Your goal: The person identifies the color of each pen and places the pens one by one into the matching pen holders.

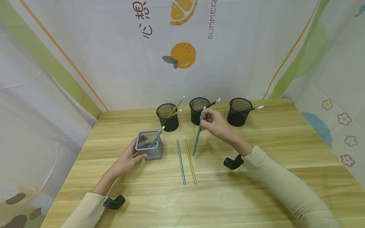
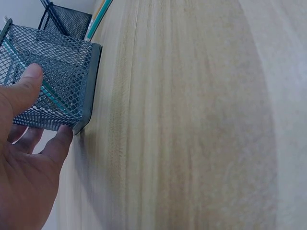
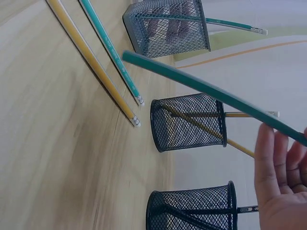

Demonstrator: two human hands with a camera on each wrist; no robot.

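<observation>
My left hand (image 1: 128, 161) holds a grey square mesh pen holder (image 1: 155, 153) by its left side, thumb in front and fingers behind. One green pencil (image 1: 156, 138) leans inside that holder, its white eraser end up. Near its top, my right hand (image 1: 215, 124) pinches another green pencil (image 1: 197, 139), which hangs at a slant with its eraser end uppermost. In the right wrist view this pencil (image 3: 201, 86) crosses in front of the pen holders. Between the hands, a blue-green pencil (image 1: 181, 161) and a yellow pencil (image 1: 190, 161) lie side by side on the wooden table (image 1: 159, 202).
Three round black mesh pen holders stand along the back: the left one (image 1: 171, 125) with yellow pencils, the middle one (image 1: 195, 117) and right one (image 1: 236, 119) with dark pencils. A printed curtain (image 1: 228, 69) hangs behind the table.
</observation>
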